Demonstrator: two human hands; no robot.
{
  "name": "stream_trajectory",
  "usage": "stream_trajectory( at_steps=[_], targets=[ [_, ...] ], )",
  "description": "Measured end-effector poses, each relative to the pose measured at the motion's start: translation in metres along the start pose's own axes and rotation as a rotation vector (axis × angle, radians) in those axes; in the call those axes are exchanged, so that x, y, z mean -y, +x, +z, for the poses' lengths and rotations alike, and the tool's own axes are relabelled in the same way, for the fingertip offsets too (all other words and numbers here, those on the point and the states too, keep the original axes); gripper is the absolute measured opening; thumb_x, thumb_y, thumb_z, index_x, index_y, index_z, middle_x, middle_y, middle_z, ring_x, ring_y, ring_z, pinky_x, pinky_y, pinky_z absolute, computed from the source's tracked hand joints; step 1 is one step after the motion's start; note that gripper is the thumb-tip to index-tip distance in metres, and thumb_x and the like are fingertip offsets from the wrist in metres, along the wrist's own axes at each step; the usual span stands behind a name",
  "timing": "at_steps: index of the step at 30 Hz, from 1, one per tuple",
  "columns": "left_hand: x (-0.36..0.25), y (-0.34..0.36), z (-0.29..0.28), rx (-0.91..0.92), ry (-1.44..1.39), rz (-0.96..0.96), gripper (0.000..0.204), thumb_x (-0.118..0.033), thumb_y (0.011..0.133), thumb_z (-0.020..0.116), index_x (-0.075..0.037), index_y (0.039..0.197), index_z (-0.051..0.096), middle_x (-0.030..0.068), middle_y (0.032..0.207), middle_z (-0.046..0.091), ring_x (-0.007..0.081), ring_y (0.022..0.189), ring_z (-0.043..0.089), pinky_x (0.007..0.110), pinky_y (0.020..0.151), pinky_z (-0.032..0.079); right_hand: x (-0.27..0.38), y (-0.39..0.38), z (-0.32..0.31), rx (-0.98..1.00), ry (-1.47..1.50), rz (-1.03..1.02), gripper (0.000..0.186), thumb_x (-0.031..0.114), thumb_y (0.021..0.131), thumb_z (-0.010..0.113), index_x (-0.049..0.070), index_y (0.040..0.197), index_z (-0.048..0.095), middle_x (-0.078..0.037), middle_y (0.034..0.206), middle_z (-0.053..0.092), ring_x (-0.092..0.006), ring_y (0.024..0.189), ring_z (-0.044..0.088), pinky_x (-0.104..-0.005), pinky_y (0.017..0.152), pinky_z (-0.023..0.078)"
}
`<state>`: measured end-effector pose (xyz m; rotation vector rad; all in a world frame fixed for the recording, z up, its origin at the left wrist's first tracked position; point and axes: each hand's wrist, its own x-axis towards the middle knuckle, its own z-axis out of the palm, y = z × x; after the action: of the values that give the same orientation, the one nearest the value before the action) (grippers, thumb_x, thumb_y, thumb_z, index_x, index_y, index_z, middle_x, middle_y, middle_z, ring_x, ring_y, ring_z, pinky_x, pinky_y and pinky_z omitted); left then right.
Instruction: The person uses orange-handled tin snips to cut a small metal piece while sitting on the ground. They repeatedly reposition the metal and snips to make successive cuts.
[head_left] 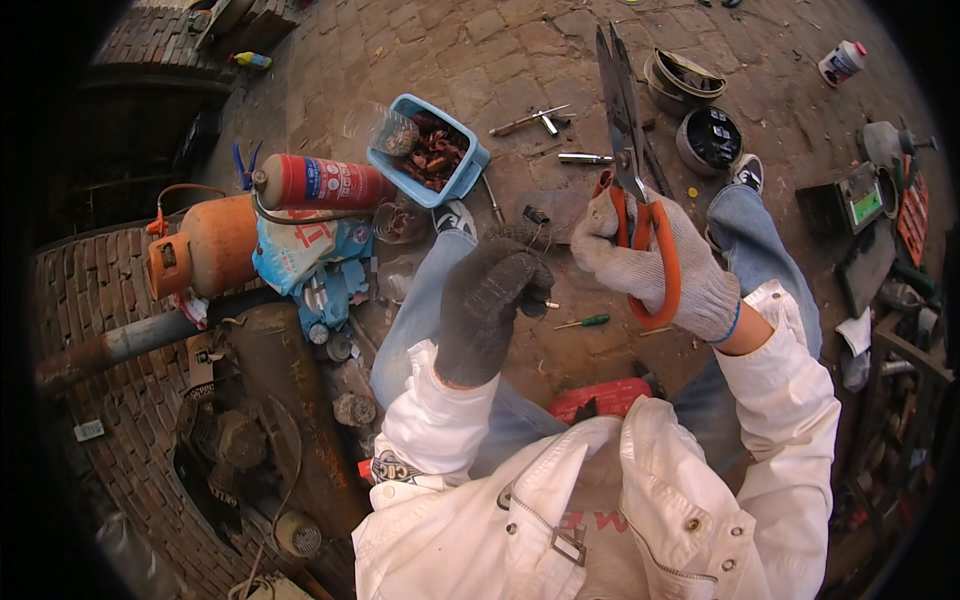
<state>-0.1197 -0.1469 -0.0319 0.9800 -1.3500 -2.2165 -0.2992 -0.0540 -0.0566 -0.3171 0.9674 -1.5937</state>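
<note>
My right hand [670, 255], in a whitish knit glove, is closed round the orange handles of large shears [629, 130]. Their long dark blades point up and away, slightly parted. A small copper-coloured piece [602, 182] shows at the thumb side of that glove. Left of it, my left hand [495, 290] wears a dark glove and has its fingers curled round a small dark piece with thin wires [537, 215]. A short light-tipped end [552, 305] sticks out below those fingers. Most of what the left hand grips is hidden.
A blue tub [478, 168] of reddish copper scraps stands ahead left, beside a red fire extinguisher [325, 182] and an orange gas cylinder [215, 245]. A green-handled screwdriver [582, 321] and a red tool [600, 399] lie between my legs. Round containers [708, 140] stand ahead right.
</note>
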Motion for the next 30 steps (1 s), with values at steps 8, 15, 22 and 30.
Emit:
stream_trajectory(
  at_steps=[8,15,22,30],
  targets=[
    [0.004,0.003,-0.008,0.038,-0.083,-0.016,0.025,-0.024,0.092,0.060,0.001,0.095,0.061,0.0069,0.081,0.062,0.0139,0.067,0.057,0.025,0.058,0.045,0.014,-0.007,0.007,0.006,-0.394,0.024,0.019,0.011,0.082,0.074,0.005,0.084,0.056,0.002,0.080,0.058,-0.0064,0.074,0.054,-0.0255,0.067,0.047],
    [0.010,-0.002,0.012,-0.031,0.176,0.070,0.030,-0.024,0.090,0.064,0.004,0.102,0.062,0.0111,0.087,0.068,0.0170,0.074,0.062,0.027,0.068,0.050,0.000,-0.003,0.009,-0.017,-0.332,0.117,0.024,0.013,0.082,0.076,0.006,0.084,0.054,0.000,0.080,0.059,-0.0069,0.071,0.054,-0.0240,0.063,0.046],
    [0.007,-0.001,0.008,-0.001,0.046,-0.023,0.029,-0.021,0.091,0.065,0.005,0.104,0.064,0.0101,0.092,0.068,0.0148,0.075,0.062,0.027,0.071,0.051,-0.008,0.001,0.010,0.005,-0.386,-0.020,0.018,0.019,0.087,0.071,0.003,0.089,0.064,-0.003,0.081,0.063,-0.0102,0.073,0.056,-0.0268,0.064,0.047],
    [0.012,-0.001,0.003,0.043,-0.151,-0.063,0.030,-0.022,0.092,0.064,0.004,0.105,0.063,0.0099,0.091,0.067,0.0178,0.077,0.064,0.030,0.072,0.053,-0.015,0.016,0.004,0.084,1.042,0.383,0.008,-0.003,0.093,0.051,-0.001,0.086,0.049,-0.004,0.080,0.049,-0.0136,0.073,0.049,-0.0280,0.075,0.049]
  ],
)
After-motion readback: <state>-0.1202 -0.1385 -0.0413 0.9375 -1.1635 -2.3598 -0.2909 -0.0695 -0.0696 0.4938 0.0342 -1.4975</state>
